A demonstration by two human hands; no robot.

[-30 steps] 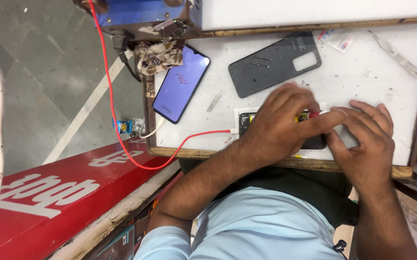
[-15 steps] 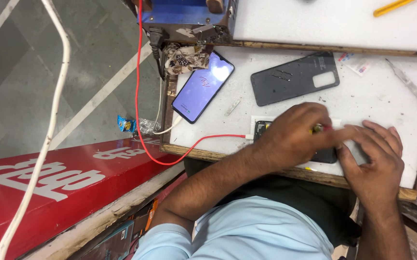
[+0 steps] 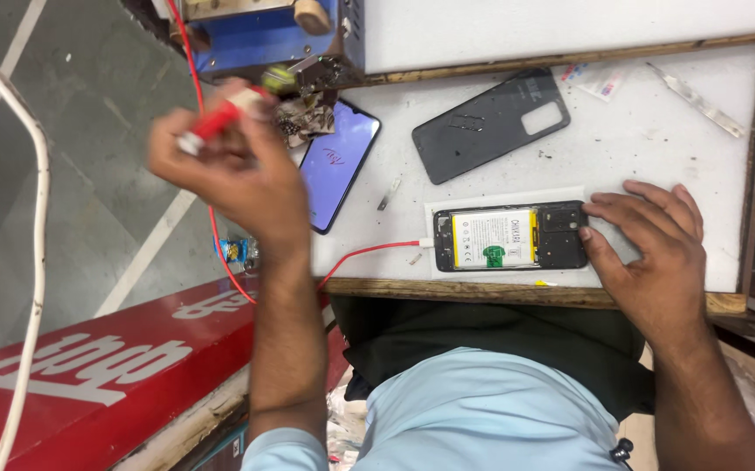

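Red-handled screwdriver point(image 3: 220, 122) over opened phone point(image 3: 510, 237)

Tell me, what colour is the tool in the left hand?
The tool has a red handle; it is motion-blurred in the head view.

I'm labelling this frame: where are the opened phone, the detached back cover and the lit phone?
opened black phone with yellow battery point(image 3: 510, 237), head view, on the battery.
dark grey plastic back cover point(image 3: 489, 125), head view, its middle.
lit purple-screen phone point(image 3: 339, 162), head view, screen centre.

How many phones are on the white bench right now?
2. An opened phone showing its battery lies by the right hand; a lit-screen phone overhangs the bench's left edge. The detached back cover isn't counted.
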